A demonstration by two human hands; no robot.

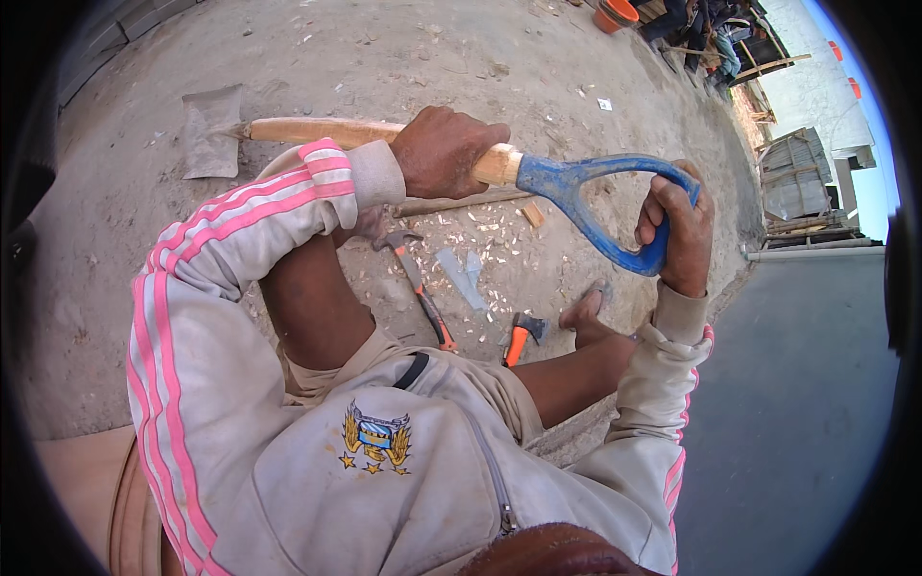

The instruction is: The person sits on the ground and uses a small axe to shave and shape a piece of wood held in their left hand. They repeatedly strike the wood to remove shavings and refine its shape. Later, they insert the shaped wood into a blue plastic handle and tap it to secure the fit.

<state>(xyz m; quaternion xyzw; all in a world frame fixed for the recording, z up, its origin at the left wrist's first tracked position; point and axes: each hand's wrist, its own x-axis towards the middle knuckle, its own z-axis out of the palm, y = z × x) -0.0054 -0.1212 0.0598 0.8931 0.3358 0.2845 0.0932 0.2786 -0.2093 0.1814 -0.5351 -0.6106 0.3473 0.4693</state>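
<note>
A shovel stretches across in front of me, its flat grey blade (pixel 211 132) at the far left and its pale wooden shaft (pixel 327 132) running right to a blue D-shaped handle (pixel 586 182). My left hand (pixel 447 149) is wrapped round the shaft just short of the blue handle. At the handle's far right side, my right hand (pixel 684 226) has its fingers curled round the grip. On the ground below lie a claw hammer (pixel 418 288) with an orange and black handle and a hatchet (pixel 521 336) with an orange handle.
Wood chips, a small wood block (pixel 533 214), a pole (pixel 461 201) and greyish strips (pixel 463 278) lie on the sandy ground between my legs. A smooth grey surface (pixel 807 384) borders my right side. People (pixel 706 38) and an orange bucket (pixel 615 14) are at the back right.
</note>
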